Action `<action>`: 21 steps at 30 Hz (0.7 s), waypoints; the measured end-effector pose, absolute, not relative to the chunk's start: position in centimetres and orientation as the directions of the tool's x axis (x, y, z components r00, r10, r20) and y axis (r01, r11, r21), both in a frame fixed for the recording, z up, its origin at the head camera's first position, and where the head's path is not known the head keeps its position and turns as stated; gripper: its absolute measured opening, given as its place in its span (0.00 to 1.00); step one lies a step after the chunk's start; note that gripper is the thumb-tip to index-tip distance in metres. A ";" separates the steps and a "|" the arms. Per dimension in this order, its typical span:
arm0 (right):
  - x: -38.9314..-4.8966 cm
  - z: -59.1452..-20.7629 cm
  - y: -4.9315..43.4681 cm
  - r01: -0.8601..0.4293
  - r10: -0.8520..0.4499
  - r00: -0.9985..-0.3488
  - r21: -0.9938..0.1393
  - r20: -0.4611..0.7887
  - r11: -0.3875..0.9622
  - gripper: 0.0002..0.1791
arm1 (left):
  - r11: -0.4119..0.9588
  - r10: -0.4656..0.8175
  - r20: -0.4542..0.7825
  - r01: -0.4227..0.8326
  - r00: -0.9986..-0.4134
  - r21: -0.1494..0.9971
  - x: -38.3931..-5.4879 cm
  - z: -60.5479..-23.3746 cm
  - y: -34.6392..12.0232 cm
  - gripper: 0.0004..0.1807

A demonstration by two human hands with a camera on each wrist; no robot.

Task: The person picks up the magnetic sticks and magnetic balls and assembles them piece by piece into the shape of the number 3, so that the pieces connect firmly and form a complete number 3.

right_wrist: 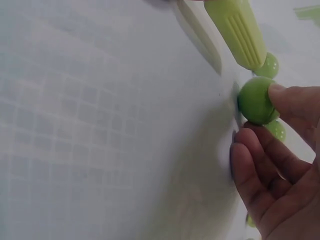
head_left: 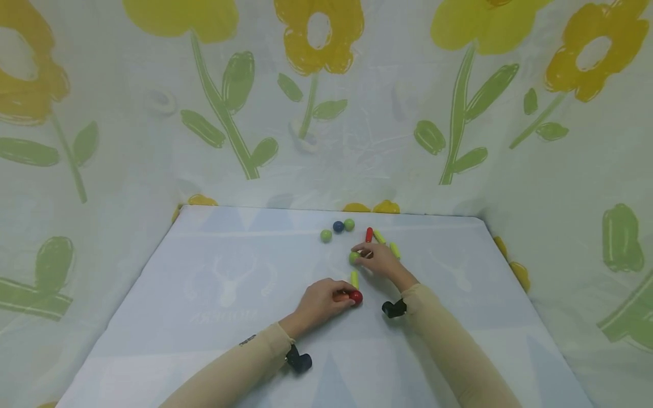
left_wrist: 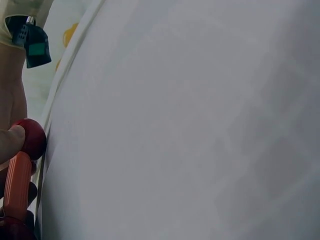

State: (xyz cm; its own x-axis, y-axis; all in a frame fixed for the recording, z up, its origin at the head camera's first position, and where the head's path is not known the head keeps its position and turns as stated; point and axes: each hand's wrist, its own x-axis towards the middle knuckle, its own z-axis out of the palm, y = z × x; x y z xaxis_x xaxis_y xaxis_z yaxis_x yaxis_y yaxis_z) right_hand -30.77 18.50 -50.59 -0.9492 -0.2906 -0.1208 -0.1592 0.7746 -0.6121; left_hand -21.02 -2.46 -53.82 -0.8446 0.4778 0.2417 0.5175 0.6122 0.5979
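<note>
My left hand (head_left: 321, 300) grips a red ball (left_wrist: 34, 140), its thumb pressed on the ball. An orange ridged stick (left_wrist: 17, 185) runs from that ball to a second dark red ball (left_wrist: 15, 229), partly cut off in the left wrist view. Beyond the red ball in the head view, a yellow-green stick (head_left: 354, 278) points away from me. My right hand (head_left: 380, 259) pinches a green ball (right_wrist: 257, 100) between thumb and fingers, just past the stick's far end. In the right wrist view, the ridged yellow-green stick (right_wrist: 240, 35) ends close to this ball.
Farther back on the white table (head_left: 245, 255) lie a blue ball (head_left: 338, 226) and two green balls, one to its left (head_left: 326, 235) and one to its right (head_left: 349, 224). A red stick (head_left: 369, 234) and two yellow-green sticks (head_left: 379, 236) lie by the right hand. Flower-patterned cloth surrounds the table.
</note>
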 end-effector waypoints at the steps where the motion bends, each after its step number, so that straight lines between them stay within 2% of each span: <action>1: -30.6 -50.5 18.6 -0.158 -0.295 -0.947 -0.613 -0.129 0.774 0.16 | 0.612 0.478 0.240 0.517 -0.845 0.598 -21.0 -53.8 -2.4 0.13; 10: -29.5 -50.5 18.8 -0.106 -0.296 -0.932 -0.625 -0.207 0.774 0.16 | 0.618 0.479 0.217 0.503 -0.850 0.605 -20.9 -53.8 -2.4 0.14; 21: -29.1 -51.0 19.2 -0.135 -0.323 -0.928 -0.642 -0.184 0.755 0.15 | 0.614 0.475 0.216 0.497 -0.853 0.613 -20.7 -53.3 -2.4 0.14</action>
